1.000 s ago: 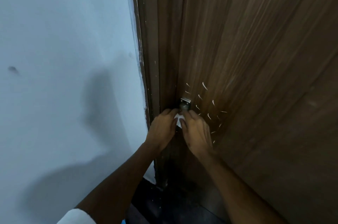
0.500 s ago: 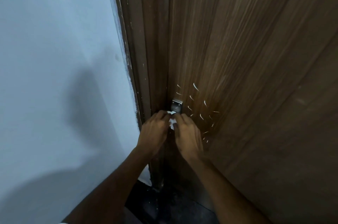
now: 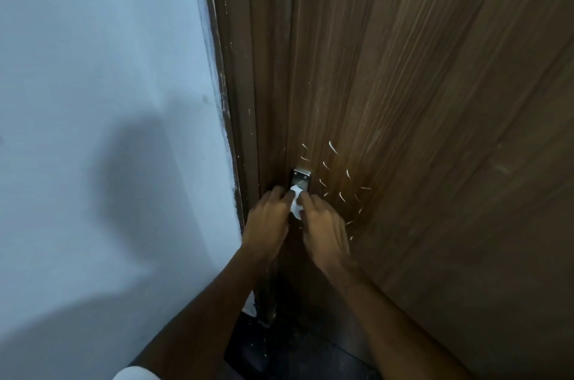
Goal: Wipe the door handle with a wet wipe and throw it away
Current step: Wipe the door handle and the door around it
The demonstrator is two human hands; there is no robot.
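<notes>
A metal door handle plate [image 3: 301, 177] is fixed to the brown wooden door [image 3: 419, 100] near its left edge. Only the plate's top shows; the lever itself is hidden under my hands. A small white wet wipe [image 3: 296, 204] is pressed against the handle just below the plate. My left hand [image 3: 268, 221] and my right hand [image 3: 323, 226] sit side by side with their fingertips pinching the wipe between them.
The dark wooden door frame [image 3: 245, 100] runs up beside a pale blue-white wall [image 3: 93, 100] on the left. White scratch marks [image 3: 341, 184] scatter on the door to the right of the handle. A dark floor [image 3: 295, 348] shows below.
The wipe bunched small half a second ago and now hangs longer between my fingertips. Both hands stay on the handle, and my head has shifted slightly.
</notes>
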